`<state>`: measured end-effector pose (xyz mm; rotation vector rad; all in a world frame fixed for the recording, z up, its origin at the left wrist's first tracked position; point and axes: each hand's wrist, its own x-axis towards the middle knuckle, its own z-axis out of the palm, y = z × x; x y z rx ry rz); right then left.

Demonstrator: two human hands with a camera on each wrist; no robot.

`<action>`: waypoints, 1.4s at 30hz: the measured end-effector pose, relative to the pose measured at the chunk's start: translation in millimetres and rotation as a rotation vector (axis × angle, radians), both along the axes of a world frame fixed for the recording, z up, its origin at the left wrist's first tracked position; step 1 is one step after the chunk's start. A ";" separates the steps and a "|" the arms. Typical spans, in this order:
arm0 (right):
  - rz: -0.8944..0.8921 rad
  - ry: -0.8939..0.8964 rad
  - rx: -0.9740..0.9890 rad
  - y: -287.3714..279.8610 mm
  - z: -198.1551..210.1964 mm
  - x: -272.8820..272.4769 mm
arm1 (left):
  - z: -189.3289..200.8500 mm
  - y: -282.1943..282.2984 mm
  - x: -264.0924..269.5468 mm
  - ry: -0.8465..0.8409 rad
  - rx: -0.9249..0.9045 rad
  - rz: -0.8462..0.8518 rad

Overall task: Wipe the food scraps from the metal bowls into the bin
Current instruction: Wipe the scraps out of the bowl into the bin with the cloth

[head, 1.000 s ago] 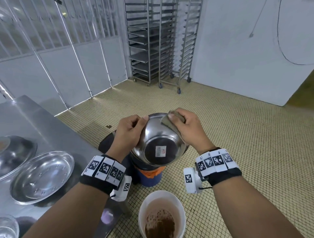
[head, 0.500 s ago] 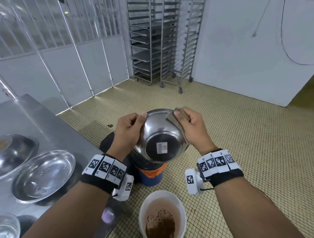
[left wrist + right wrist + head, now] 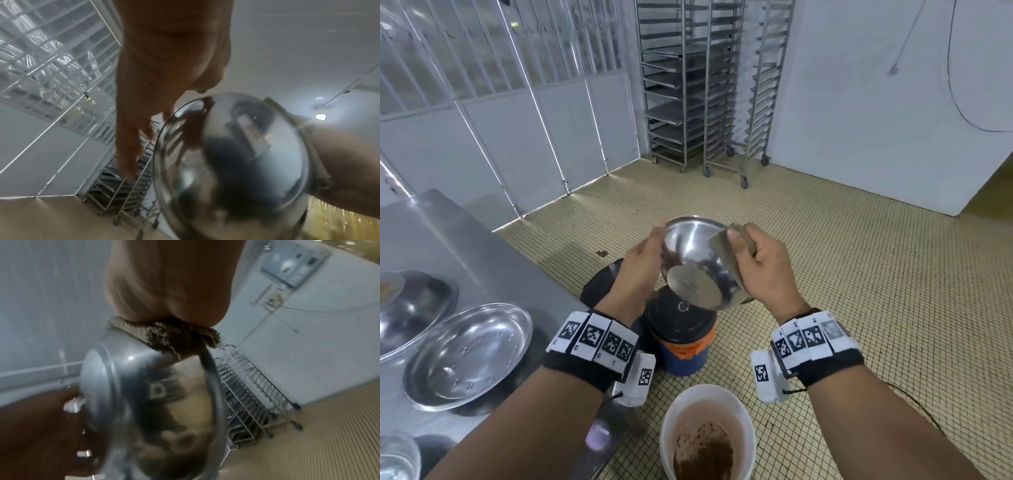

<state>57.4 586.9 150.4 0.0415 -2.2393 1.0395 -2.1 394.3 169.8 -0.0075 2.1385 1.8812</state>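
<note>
Grip status: the left hand (image 3: 635,265) holds the left side of a metal bowl (image 3: 697,270), thumb at the rim; how the fingers lie behind the bowl cannot be told from the head view. The right hand (image 3: 765,270) pinches a brown cloth (image 3: 722,251) against the bowl's right rim, thumb on the outer face. The bowl is tilted with its flat base toward the person and its mouth facing away, held in the air between both hands. Directly below stands a bin (image 3: 681,334) with a black liner and an orange band, on the tiled floor. Nearer the person sits a white bucket (image 3: 707,435) holding brown liquid. To the left, a steel surface (image 3: 465,260) carries a shallow metal dish (image 3: 469,356) and a second one (image 3: 412,308) just beside it. Wheeled tray racks (image 3: 709,85) stand against the far wall.
</note>
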 end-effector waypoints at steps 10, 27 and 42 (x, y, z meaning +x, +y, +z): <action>0.190 -0.149 0.044 -28.6 -15.3 12.3 | -5.6 -8.9 -7.6 -0.196 0.179 0.026; 0.174 -0.569 0.473 -36.4 -32.8 4.8 | -35.4 -17.2 3.0 -0.070 0.351 0.020; 0.324 -0.526 0.504 -26.9 -67.3 10.8 | -41.4 -0.3 0.5 0.157 0.250 0.063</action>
